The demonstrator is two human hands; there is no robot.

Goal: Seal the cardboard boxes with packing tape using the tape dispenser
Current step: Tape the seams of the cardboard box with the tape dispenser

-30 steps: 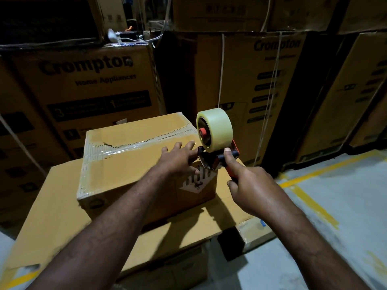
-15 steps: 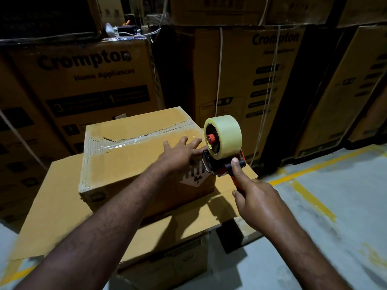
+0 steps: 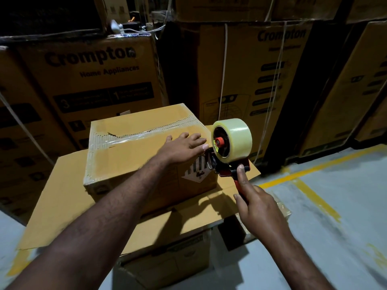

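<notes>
Tape dispenser (image 3: 229,151) in R hand (image 3: 259,210), just beside L fingers (image 3: 195,138).

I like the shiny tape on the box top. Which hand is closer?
Left hand: flat on the box beside the tape. Right hand: off the box, gripping the tape dispenser.

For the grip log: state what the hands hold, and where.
Right hand grips the dispenser by its red handle; left hand holds nothing, resting flat on the box.

"Crompton Home Appliances" left carton (image 3: 90,80), "Crompton" middle carton (image 3: 251,76), "9" box label (image 3: 198,174)
</notes>
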